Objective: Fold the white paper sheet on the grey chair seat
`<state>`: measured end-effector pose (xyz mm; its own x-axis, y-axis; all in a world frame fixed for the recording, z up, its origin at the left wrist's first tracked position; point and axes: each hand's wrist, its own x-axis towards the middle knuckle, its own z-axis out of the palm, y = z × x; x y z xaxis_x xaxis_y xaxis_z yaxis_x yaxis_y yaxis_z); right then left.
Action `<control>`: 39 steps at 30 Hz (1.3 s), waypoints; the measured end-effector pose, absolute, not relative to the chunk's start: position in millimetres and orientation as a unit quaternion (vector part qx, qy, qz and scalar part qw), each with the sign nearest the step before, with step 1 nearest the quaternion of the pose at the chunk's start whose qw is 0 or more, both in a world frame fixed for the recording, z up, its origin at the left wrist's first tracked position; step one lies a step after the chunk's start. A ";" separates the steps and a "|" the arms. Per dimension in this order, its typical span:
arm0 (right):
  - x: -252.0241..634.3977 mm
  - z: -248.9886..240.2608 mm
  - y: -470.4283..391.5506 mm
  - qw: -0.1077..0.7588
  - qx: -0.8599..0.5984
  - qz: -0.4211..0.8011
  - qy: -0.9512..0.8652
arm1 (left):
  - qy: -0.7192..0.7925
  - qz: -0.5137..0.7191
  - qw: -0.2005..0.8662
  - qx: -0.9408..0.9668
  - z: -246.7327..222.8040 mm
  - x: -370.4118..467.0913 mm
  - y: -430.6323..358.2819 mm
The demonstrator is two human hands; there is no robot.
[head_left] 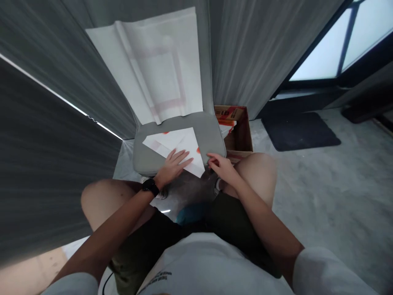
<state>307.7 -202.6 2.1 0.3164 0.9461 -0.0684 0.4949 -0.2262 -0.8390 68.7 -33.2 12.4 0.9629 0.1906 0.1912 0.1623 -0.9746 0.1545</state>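
A folded white paper with small orange marks lies on the grey chair seat, one pointed corner reaching past the front edge. My left hand, with a black watch at the wrist, rests on the paper with its fingers spread. Just right of the paper, my right hand hovers by the seat's front edge, fingers bent and thumb apart from the index finger, with nothing seen between them. Against the chair's backrest leans a large white sheet with creases and a faint pinkish outline.
An open cardboard box holding orange and white papers stands on the floor right of the chair. Grey curtains hang behind. A dark mat lies at the right near a window. My knees flank the seat's front.
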 end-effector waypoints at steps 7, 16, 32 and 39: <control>280.9 2.3 -185.1 0.306 -0.630 0.110 -0.705 | 0.156 0.199 0.073 0.965 4.5 33.3 -16.4; 256.4 -16.9 -138.4 0.315 -0.539 0.079 -0.777 | 0.206 0.234 0.137 0.940 -5.0 9.8 -24.3; 287.2 -18.5 -188.9 0.293 -0.646 -0.101 -0.698 | 0.066 0.246 0.096 0.962 -8.8 95.6 -15.4; 287.4 -32.3 -200.7 0.226 -0.630 -0.041 -0.742 | 0.053 0.204 0.103 0.972 -15.6 68.7 -53.3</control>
